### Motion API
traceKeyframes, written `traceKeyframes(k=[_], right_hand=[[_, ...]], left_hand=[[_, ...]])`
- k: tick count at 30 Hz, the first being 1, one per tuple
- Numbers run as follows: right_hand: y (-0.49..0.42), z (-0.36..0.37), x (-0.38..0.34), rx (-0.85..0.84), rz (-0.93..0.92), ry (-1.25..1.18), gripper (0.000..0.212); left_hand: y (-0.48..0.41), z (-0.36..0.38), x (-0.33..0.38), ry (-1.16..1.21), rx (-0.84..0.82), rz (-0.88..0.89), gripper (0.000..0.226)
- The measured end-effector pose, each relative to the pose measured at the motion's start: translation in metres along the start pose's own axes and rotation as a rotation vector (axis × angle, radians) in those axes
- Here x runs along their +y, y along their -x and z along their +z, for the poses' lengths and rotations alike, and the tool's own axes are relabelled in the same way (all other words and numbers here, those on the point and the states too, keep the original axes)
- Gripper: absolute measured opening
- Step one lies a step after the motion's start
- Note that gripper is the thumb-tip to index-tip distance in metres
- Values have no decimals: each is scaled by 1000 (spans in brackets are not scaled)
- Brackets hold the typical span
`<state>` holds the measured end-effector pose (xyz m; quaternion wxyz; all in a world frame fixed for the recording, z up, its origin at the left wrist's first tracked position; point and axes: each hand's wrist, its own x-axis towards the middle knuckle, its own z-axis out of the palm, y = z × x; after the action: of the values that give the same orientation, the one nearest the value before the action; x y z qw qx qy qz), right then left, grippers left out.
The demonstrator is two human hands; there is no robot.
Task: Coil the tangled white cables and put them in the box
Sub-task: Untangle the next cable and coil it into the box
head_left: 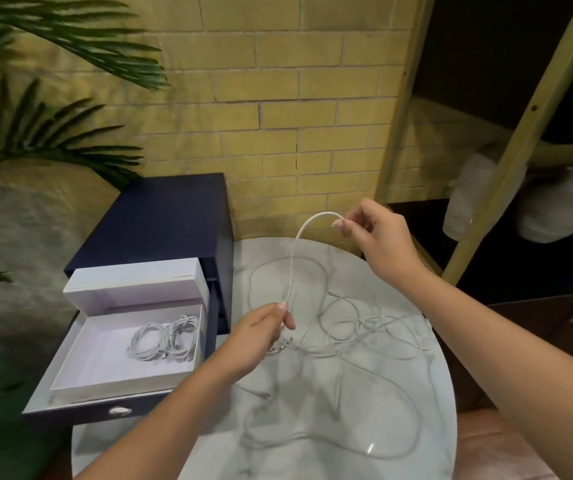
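Since the white cable is light and limp, right hand and left hand sensibly pinch it near one end.

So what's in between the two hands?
A white cable arches between them, seen in the head view. The right hand pinches it up high, and the left hand pinches it lower down.
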<state>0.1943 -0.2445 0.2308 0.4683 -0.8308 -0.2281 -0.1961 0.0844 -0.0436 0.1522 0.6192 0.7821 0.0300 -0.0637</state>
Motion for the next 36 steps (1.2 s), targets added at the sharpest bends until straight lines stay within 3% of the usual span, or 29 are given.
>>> traceKeyframes(k=[4,10,13,16,20,26,32,36], right_hand=[[10,23,8,-113,120,137,27],[50,67,-1,-669,78,522,27],[70,79,-9,-896,55,473,23],[85,83,-18,-1010,61,343,26],[85,79,-28,-950,66,247,25],[70,71,-37,-803,-39,353,13],[57,53,-38,-719,-81,382,7],[58,49,-29,-689,-89,364,12]], left_hand=[[3,-4,16,180,-147,-11,49],[0,-16,27,430,-162,8,40],[-6,-25,22,468,-84,44,34],[-11,-38,11,488,-55,48,29],[-11,-49,-5,312,-15,-17,27],[-3,-51,-18,-131,-155,-54,28],[3,-45,-11,-178,-233,-123,29],[4,-39,-3,-141,-302,-121,44]])
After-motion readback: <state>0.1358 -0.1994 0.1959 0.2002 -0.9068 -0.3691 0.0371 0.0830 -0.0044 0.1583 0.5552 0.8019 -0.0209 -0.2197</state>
